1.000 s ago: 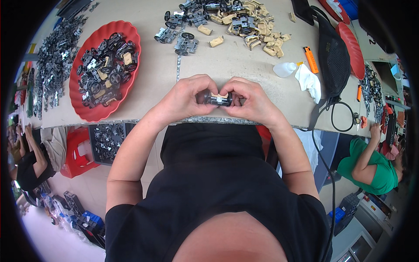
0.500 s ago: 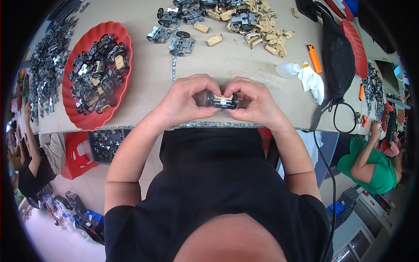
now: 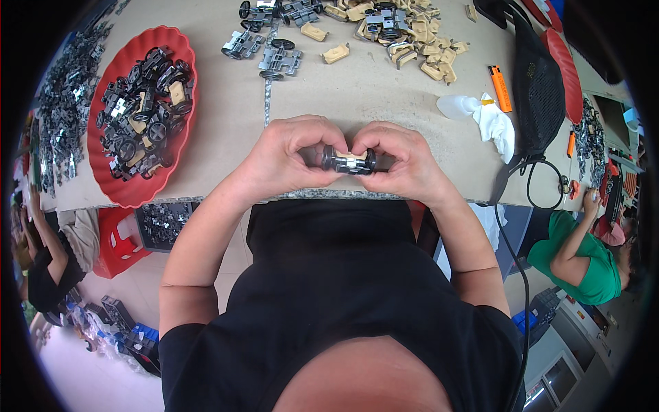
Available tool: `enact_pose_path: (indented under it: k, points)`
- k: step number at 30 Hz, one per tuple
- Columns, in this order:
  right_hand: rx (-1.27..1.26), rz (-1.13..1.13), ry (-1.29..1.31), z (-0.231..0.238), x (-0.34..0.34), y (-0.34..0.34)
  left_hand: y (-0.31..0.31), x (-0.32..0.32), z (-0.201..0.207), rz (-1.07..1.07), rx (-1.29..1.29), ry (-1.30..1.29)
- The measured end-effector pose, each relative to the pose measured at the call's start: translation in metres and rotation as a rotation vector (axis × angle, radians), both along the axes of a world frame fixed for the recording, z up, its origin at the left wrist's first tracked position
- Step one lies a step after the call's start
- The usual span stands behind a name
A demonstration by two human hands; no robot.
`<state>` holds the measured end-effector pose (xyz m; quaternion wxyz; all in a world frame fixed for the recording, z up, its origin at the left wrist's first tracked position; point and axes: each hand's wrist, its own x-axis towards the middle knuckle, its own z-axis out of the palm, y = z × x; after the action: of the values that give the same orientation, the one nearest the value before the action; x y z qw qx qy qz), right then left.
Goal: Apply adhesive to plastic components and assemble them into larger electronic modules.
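Between my two hands, just above the table's near edge, is a small wheeled chassis [image 3: 349, 165] with black wheels, a silver-grey middle and a tan piece on it. My left hand [image 3: 295, 152] grips its left end, thumb below and fingers curled above. At the other end my right hand [image 3: 401, 161] holds it the same way, the index fingertips close together over the tan piece. The fingers partly hide the wheels. Farther off on the table lie several similar grey chassis [image 3: 280, 62] with black wheels, next to a heap of loose tan parts [image 3: 439, 51].
To the left stands a red scalloped tray [image 3: 189, 130] full of wheeled chassis, with a pile of dark parts [image 3: 65, 103] beyond it. On the right are a clear bottle [image 3: 455, 106], a white cloth [image 3: 495, 130], an orange lighter [image 3: 500, 89] and a black mesh bag [image 3: 539, 103]. People work at both sides.
The whole view has shifted slightly, so the tray and table parts sit a little higher and farther left. Both hands keep the same grip on the chassis.
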<state>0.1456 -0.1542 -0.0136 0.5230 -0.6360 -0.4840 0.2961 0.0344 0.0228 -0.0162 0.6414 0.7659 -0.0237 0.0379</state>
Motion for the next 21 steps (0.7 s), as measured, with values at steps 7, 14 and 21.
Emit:
enact_pose_path:
  k: [7, 14, 21]
  points:
    - [0.009, -0.030, 0.001, 0.0035, 0.0004, 0.0026, 0.0028, 0.0011, -0.0033, 0.014, -0.084, 0.029]
    - [0.059, -0.019, 0.099, -0.0016, -0.0022, 0.0002, 0.0022, -0.0008, -0.0027, -0.009, -0.108, -0.006]
    - [0.029, 0.010, 0.222, -0.0053, -0.0007, -0.0040, -0.0023, -0.0001, -0.0014, 0.029, -0.128, -0.041]
